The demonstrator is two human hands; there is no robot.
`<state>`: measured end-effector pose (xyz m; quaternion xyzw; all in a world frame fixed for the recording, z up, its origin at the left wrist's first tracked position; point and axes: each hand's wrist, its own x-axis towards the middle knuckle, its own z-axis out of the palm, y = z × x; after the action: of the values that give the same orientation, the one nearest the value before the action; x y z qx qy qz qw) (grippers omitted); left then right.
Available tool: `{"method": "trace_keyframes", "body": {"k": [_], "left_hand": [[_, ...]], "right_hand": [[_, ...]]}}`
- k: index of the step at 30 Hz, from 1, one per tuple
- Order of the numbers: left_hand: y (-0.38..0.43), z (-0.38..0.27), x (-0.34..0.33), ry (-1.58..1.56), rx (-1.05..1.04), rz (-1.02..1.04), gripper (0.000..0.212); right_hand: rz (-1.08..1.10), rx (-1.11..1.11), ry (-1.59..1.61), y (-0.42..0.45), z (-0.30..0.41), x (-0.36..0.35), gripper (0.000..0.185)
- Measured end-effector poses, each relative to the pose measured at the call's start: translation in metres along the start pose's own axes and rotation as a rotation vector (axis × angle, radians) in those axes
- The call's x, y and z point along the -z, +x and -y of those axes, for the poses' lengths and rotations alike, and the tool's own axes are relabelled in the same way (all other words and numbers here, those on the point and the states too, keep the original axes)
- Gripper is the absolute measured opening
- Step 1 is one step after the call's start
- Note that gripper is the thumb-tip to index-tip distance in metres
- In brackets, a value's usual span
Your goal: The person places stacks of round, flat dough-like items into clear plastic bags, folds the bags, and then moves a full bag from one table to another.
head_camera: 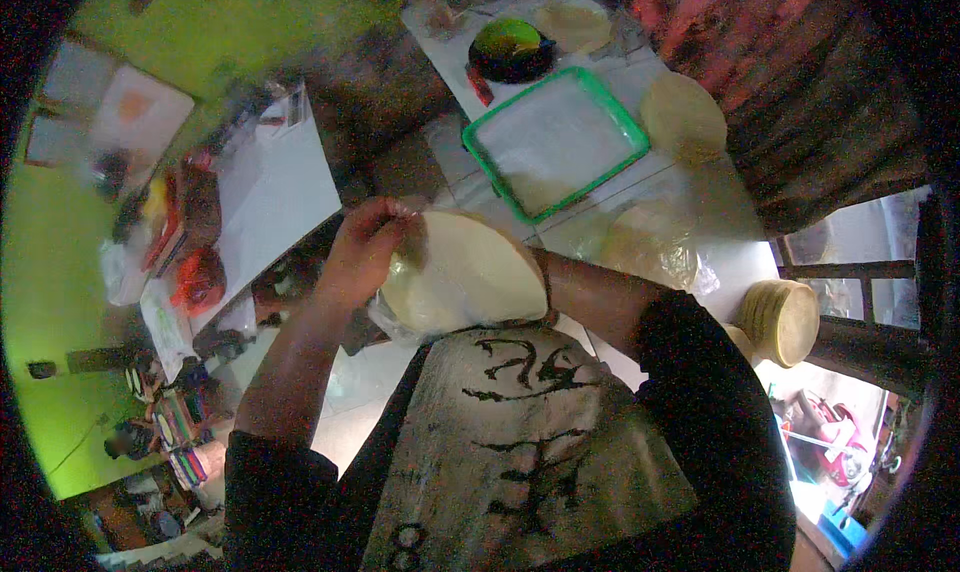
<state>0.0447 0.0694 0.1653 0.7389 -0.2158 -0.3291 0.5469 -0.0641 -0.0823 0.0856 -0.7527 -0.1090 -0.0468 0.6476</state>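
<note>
Before my chest is a clear plastic bag (391,311) around a stack of pale, round, flat sheets (472,279), perhaps wrappers. The stack is tilted, its near edge close to my shirt front. My left hand (367,249) pinches the bag's upper left corner between thumb and fingers. From the right, my right forearm (600,287) reaches behind the stack. The right hand itself is hidden there, so its grip cannot be seen. Just beyond the bag, a shallow tray with a green rim (517,206) lies on the tiled table (480,189).
More round sheets (682,118) lie right of the tray, and a plastic-wrapped stack (645,246) sits nearer. A dark bowl (510,51) stands beyond. At the right is a thick round stack (780,323). A white-topped table (277,189) with a red bag (199,279) stands left.
</note>
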Motion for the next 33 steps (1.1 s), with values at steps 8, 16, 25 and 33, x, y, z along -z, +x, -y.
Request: {"method": "trace_keyframes", "body": {"k": [8,16,25,33], "left_hand": [[0.059,-0.029,-0.093,0.433,-0.481,0.276,0.012],[0.040,-0.029,-0.198,0.498,-1.042,0.586,0.029],[0.042,0.001,-0.152,0.716,-0.894,0.222,0.048],[0.060,0.027,-0.177,0.379,-0.823,0.373,0.020]], "right_hand": [[-0.169,-0.061,0.110,-0.013,-0.022,0.003,0.054],[-0.559,-0.219,0.409,-0.097,-0.039,0.057,0.055],[-1.074,-0.070,0.720,-0.135,-0.044,0.119,0.057],[-1.238,0.036,0.753,-0.149,-0.044,0.131,0.058]]}}
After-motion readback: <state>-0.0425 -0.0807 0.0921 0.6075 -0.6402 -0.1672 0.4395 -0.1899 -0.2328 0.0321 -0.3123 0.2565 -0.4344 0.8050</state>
